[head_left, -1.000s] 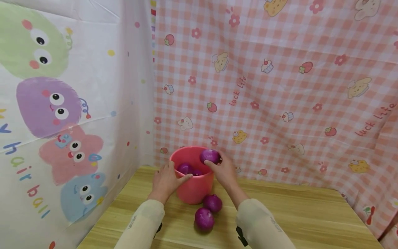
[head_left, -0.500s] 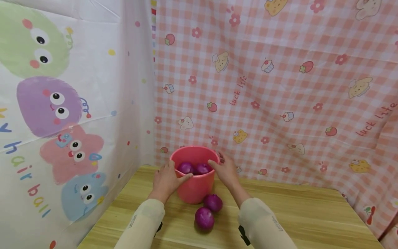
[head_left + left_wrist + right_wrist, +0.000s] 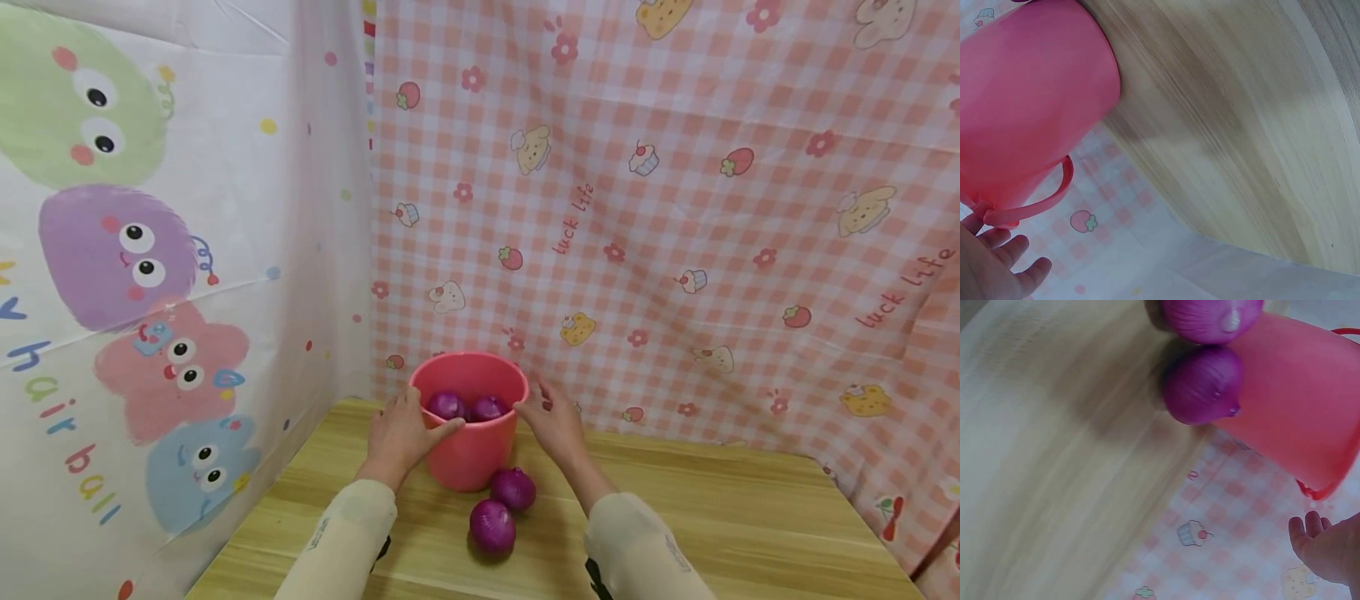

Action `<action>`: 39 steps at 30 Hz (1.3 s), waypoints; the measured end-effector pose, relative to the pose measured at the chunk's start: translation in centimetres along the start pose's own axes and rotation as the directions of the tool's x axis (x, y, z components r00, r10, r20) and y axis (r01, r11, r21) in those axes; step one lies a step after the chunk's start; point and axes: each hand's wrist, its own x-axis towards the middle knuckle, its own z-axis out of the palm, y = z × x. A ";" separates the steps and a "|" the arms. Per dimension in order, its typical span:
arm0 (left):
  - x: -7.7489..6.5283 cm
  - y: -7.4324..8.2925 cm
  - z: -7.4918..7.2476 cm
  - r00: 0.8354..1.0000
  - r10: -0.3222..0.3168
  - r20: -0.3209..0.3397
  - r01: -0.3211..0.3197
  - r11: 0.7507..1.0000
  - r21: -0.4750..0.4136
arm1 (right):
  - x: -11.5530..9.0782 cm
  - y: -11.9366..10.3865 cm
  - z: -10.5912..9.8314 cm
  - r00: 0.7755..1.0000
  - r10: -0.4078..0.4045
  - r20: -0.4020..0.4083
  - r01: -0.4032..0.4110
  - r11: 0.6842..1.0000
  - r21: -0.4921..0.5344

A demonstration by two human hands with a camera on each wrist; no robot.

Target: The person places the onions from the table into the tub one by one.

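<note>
A pink bucket [image 3: 468,457] stands upright on the wooden table, with red onions [image 3: 447,405] inside it. My left hand [image 3: 397,437] grips the bucket's near-left rim, its thumb lying over the edge. In the left wrist view, the fingers [image 3: 1013,250] are beside the bucket's handle [image 3: 1044,203]. By the right side of the rim is my right hand [image 3: 553,421], loosely curved and holding nothing. The right wrist view has that hand [image 3: 1325,547] apart from the bucket wall. Two more red onions, one nearer [image 3: 492,527] and one farther [image 3: 513,489], lie on the table before the bucket.
The wooden table [image 3: 720,508] extends to the right of the bucket. A pink checked cloth [image 3: 675,250] hangs close behind it. On the left hangs a white cloth [image 3: 300,250] with cartoon figures.
My right hand lowered a red onion into the bucket and let it go, then drew back rightward from the rim. The left hand stayed on the bucket.
</note>
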 end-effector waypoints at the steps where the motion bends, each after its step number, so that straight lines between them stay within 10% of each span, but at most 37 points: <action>1: 0.0 0.0 0.0 1.000 -0.001 0.000 0.001 1.000 0.000 | -0.1 0.4 0.0 1.000 0.003 0.002 -0.003 1.000 -0.004; 39: 0.0 0.3 -0.1 1.000 -0.017 0.012 0.017 1.000 0.014 | -4.8 9.7 3.9 0.966 0.208 0.154 -0.192 0.975 -0.110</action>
